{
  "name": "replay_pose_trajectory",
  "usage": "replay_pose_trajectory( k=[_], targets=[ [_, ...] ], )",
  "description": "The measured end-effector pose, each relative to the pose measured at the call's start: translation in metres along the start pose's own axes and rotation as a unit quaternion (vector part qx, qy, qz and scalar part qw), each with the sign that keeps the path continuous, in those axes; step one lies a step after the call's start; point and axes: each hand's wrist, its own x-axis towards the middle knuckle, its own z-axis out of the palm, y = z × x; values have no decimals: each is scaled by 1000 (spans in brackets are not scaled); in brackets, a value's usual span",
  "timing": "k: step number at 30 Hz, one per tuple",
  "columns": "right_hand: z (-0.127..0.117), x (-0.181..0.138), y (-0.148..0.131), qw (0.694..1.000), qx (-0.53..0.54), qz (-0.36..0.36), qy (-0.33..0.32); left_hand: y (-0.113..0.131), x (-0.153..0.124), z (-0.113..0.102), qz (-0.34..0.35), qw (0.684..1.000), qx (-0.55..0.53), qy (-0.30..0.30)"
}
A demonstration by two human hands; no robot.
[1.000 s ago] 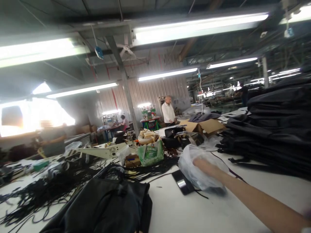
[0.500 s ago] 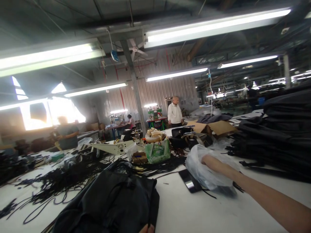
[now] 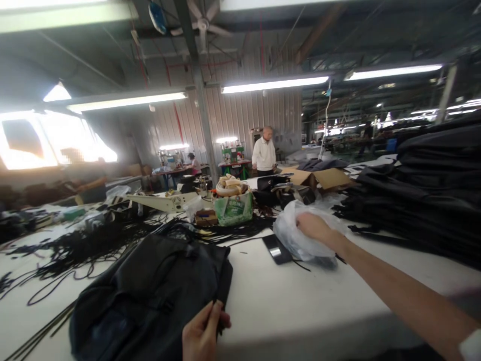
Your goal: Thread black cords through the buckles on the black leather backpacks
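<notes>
Right hand (image 3: 313, 226) grabs crinkly clear plastic bag (image 3: 296, 240) on white counter (image 3: 300, 311). Left hand (image 3: 203, 333) pinches edge of black cloth backpack (image 3: 150, 296). Best keep backpack pinned flat, lift bag slowly.

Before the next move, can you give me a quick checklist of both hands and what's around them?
1. Left hand pinching the edge of the black bag: ok.
2. Right hand resting on the plastic bag: ok; whether it grips it: cannot tell.
3. What the plastic bag holds: cannot tell.
4. Phone lying flat beside the plastic bag, not under the hand: ok.
5. Black cords kept off the black bag: not ok, they run up against its far side.
6. Table bare between the two hands: ok.
</notes>
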Motion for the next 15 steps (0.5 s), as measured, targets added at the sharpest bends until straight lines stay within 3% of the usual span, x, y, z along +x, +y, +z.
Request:
replay_pose_trajectory(
  k=[4,7,11,15],
  targets=[
    [-5,-21,-34,998,-23,-58,-10,3,5,-5,-52,997,-61,1],
    [7,-51,-76,982,76,-170,-19,6,6,-5,-98,987,-120,30],
    [40,-93,-144,912,288,-279,-89,12,7,-5,-138,976,-161,48],
    [77,-123,-204,836,460,-223,-201,7,8,-7,-150,969,-189,40]
  ],
)
